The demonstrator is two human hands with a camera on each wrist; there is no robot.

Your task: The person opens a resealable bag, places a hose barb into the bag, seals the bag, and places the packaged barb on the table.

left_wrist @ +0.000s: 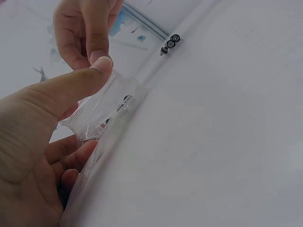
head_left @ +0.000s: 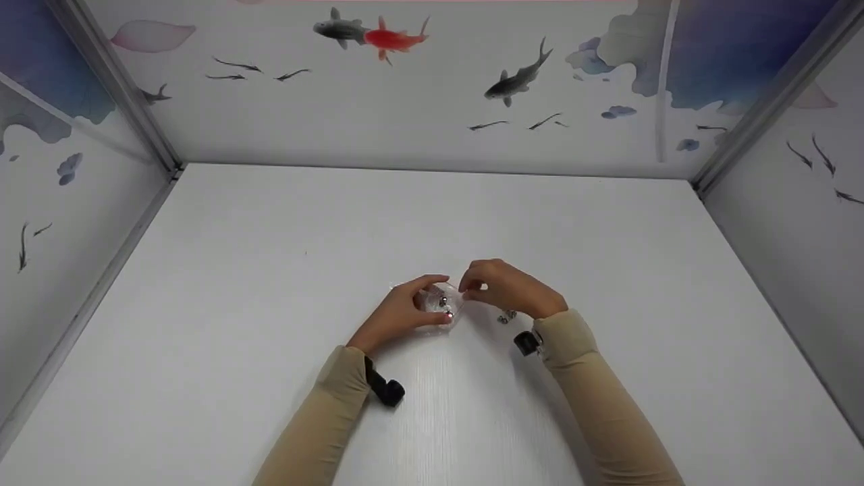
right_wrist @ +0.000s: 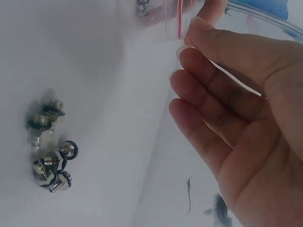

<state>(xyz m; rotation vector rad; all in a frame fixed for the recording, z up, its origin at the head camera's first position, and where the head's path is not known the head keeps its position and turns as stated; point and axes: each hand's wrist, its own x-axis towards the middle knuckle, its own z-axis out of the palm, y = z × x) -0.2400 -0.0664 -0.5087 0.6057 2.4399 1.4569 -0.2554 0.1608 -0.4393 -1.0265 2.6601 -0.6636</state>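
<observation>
A small clear plastic zip bag (head_left: 453, 297) lies between the two hands on the white table, with a few small shiny metal fittings inside. My left hand (head_left: 398, 309) holds the bag from its left side, thumb at the near edge and fingers at the far edge. The thumb and index finger of my right hand (head_left: 511, 287) pinch the bag's right edge, beside a red seal line seen in the right wrist view. Below the right hand, several metal fittings (right_wrist: 52, 165) with dark rings lie loose in a small cluster.
White panels printed with fish enclose the table (head_left: 270, 223) at the back and both sides. A black wrist camera (head_left: 388, 391) hangs from the left wrist, and another black camera (head_left: 526, 343) from the right one, near the loose fittings.
</observation>
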